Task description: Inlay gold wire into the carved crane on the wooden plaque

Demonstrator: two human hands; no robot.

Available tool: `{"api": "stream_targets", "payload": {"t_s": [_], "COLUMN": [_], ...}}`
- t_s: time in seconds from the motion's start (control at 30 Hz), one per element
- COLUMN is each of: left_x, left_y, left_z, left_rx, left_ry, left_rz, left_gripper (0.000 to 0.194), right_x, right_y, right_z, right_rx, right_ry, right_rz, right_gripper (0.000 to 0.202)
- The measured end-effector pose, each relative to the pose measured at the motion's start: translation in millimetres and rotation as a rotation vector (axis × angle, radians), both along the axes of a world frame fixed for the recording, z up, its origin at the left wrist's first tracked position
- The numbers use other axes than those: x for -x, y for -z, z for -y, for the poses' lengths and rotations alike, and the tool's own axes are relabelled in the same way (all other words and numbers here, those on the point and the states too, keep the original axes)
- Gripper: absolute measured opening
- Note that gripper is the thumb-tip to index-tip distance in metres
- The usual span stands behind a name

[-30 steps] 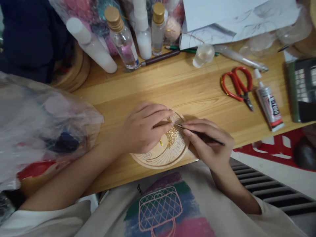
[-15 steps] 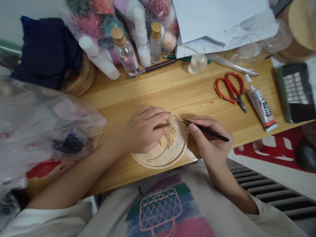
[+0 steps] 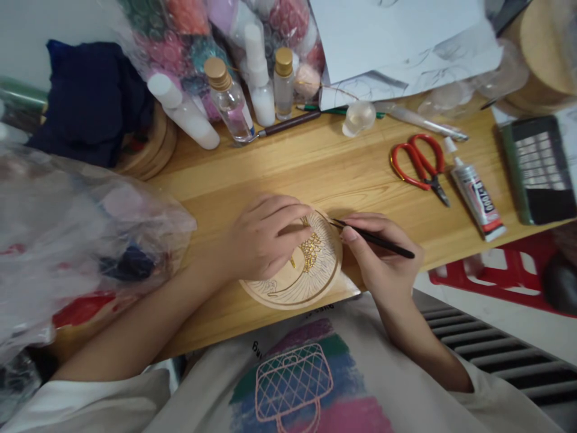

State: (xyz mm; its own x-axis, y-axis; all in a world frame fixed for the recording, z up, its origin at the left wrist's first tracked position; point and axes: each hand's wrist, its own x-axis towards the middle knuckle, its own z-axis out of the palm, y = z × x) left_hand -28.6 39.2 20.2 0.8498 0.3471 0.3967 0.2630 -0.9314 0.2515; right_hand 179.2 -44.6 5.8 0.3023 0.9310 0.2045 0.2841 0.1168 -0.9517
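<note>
A round wooden disc lies on the table in front of me, drawn with fine dark lines. Gold wire loops cover part of its middle. My left hand rests over the disc's left side, fingers stretched across it and slightly apart; its fingertips reach close to the gold loops. Between the fingers of my right hand are black tweezers, their tips pointing left at the disc's right rim. Whether the tips grip anything is too small to tell.
Red-handled pliers, a glue tube and a phone lie to the right. Several bottles and a dark-handled tool line the back. Plastic bags crowd the left, below dark blue cloth. White paper lies behind.
The view has shifted slightly. My right hand and the tweezers have moved a little to the left; my left hand stays on the disc.
</note>
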Motion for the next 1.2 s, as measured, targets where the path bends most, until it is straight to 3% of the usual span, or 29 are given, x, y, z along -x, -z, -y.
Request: {"api": "stream_targets", "payload": {"t_s": [0.83, 1.2], "left_x": [-5.2, -3.6], "left_y": [1.4, 0.1], "left_z": [6.8, 3.7], "left_rx": [-0.111, -0.085], "left_ry": [-0.021, -0.029], "left_rz": [-0.028, -0.049], "left_gripper": [0.014, 0.022], "right_x": [1.0, 0.7], "right_y": [-1.3, -0.9], "right_z": [0.1, -0.1], "right_rx": [0.019, 0.008], "right_ry": [0.000, -0.005], "right_rz": [0.025, 0.009], "right_gripper": [0.010, 0.014]}}
